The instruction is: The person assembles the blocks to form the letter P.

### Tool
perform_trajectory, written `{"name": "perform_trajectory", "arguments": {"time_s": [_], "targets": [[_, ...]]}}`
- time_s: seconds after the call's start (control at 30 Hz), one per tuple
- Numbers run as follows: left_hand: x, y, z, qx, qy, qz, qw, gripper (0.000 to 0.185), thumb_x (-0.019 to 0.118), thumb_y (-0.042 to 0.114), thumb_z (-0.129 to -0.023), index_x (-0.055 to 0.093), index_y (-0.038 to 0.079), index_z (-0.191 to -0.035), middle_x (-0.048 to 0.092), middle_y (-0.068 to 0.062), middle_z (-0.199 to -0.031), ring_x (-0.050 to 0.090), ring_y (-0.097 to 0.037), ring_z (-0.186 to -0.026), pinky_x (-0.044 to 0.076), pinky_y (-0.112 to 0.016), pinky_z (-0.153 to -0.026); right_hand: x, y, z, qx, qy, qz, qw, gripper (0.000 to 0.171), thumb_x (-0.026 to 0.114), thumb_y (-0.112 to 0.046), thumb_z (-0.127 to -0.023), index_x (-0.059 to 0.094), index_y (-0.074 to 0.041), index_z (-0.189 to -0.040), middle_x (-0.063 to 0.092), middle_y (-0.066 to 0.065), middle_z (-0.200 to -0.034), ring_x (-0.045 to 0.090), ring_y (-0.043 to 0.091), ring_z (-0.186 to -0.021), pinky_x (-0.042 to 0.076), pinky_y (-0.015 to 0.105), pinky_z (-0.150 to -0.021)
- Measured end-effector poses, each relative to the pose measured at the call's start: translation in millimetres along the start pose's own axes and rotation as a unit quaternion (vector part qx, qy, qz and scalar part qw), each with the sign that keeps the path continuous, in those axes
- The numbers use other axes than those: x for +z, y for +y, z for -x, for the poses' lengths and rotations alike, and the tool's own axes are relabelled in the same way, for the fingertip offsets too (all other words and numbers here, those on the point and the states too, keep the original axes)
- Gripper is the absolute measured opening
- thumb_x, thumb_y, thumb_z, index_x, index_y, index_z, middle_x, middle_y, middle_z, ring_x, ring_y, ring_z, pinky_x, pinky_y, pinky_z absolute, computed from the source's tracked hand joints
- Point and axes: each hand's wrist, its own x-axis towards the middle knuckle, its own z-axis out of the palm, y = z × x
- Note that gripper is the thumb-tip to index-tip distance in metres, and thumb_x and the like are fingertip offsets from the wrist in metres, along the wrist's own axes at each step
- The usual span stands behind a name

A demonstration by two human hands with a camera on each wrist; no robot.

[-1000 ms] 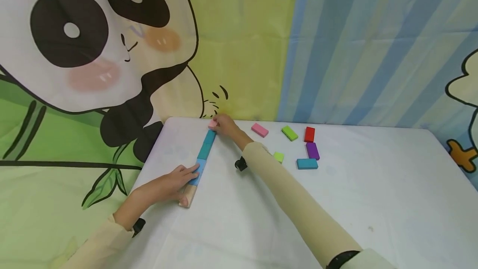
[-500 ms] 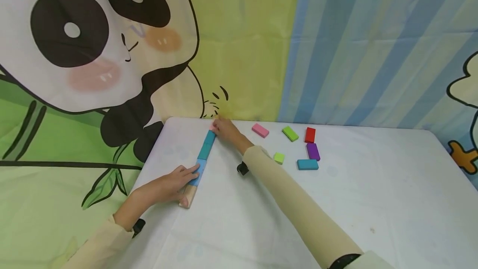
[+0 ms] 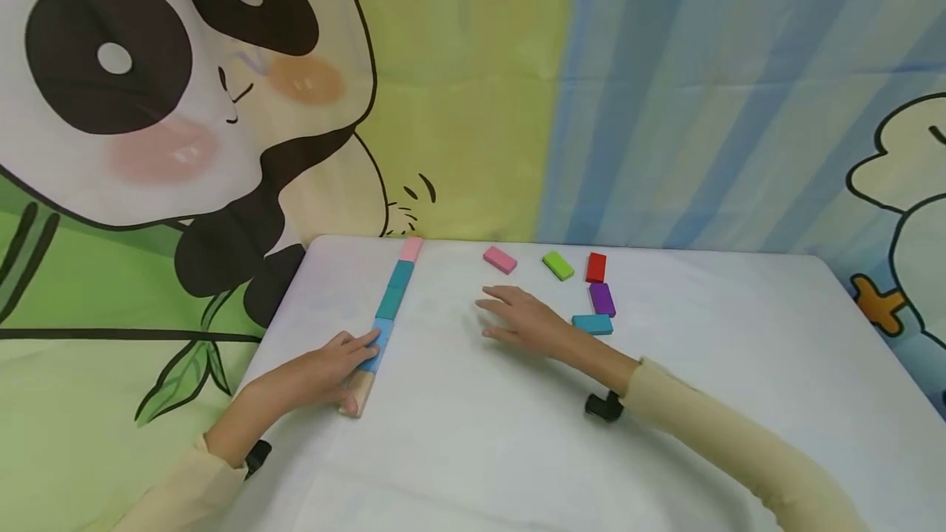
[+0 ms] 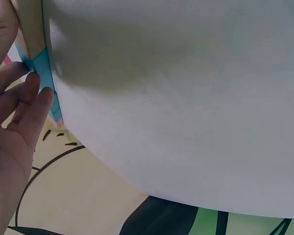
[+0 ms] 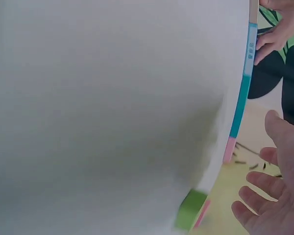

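White table [image 3: 517,433] against a cartoon backdrop. Along its left side, an end-to-end row of flat rectangular blocks [image 3: 388,310]: wood, blue, teal, pink. Near the far edge, loose blocks: pink [image 3: 500,259], green [image 3: 557,265], red [image 3: 595,267], purple [image 3: 602,299], teal [image 3: 592,324].

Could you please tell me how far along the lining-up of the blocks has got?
Done: a row of five blocks lies end to end, wooden nearest, then light blue, two teal, and pink farthest. In hand: the left hand rests on the near end; the right hand hovers open, holding nothing. Left: loose pink, green, red, purple and teal blocks, plus a green one seen only from the right wrist.
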Motion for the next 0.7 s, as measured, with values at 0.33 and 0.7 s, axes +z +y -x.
{"name": "perform_trajectory", "arguments": {"time_s": [0.33, 0.7], "targets": [[-2.4, 1.8, 4.4, 0.018, 0.01, 0.003, 0.9998, 0.099, 0.068, 0.052, -0.067, 0.041, -0.002, -0.145, 0.032, -0.016, -0.156, 0.042, -0.018, -0.114, 0.045, -0.025, -0.084, -18, 53, 113, 0.052, 0.094, 0.061, 0.992, 0.043, 0.074, -0.023, -0.085, 0.066, -0.009, -0.125, 0.061, 0.015, -0.132, 0.056, 0.032, -0.121, 0.049, 0.048, -0.097], [-0.5, -0.2, 4.4, 0.034, 0.015, -0.005, 0.9993, 0.099, 0.067, 0.054, -0.068, 0.04, -0.002, -0.145, 0.032, -0.017, -0.156, 0.041, -0.017, -0.114, 0.045, -0.027, -0.085, -17, 84, 122, -0.008, 0.101, 0.068, 0.993, 0.032, 0.08, -0.008, -0.076, 0.069, -0.008, -0.106, 0.067, 0.011, -0.114, 0.059, 0.028, -0.104, 0.051, 0.046, -0.086]]}}
